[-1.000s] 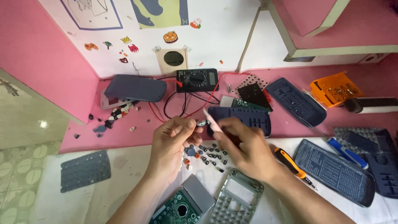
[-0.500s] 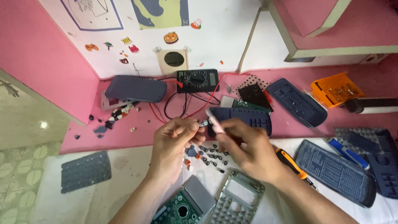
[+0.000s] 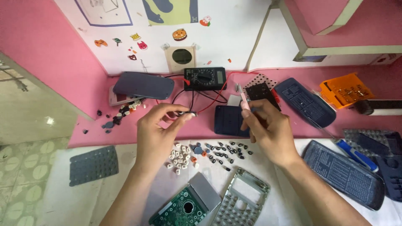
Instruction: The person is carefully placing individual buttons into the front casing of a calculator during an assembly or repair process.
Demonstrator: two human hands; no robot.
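My left hand (image 3: pixel 157 134) pinches a small dark key (image 3: pixel 186 113) between thumb and fingers, raised above the table. My right hand (image 3: pixel 268 129) holds pink tweezers (image 3: pixel 243 100) upright, tips pointing up, apart from the left hand. Below both hands lie several loose white and black calculator keys (image 3: pixel 209 152) on white paper. A green circuit board with a grey display (image 3: pixel 188 203) and a grey calculator front frame (image 3: pixel 240 201) lie near the front edge.
A black multimeter (image 3: pixel 205 77) with red and black leads stands at the back. Dark blue calculator shells (image 3: pixel 305 102) lie right, with a blue screwdriver (image 3: pixel 354 152) and an orange part (image 3: pixel 345 90). A grey rubber keypad mat (image 3: pixel 93 165) lies left.
My hands have moved apart: the right hand with the tweezers lifted away to the right, and the left hand keeps the small key.
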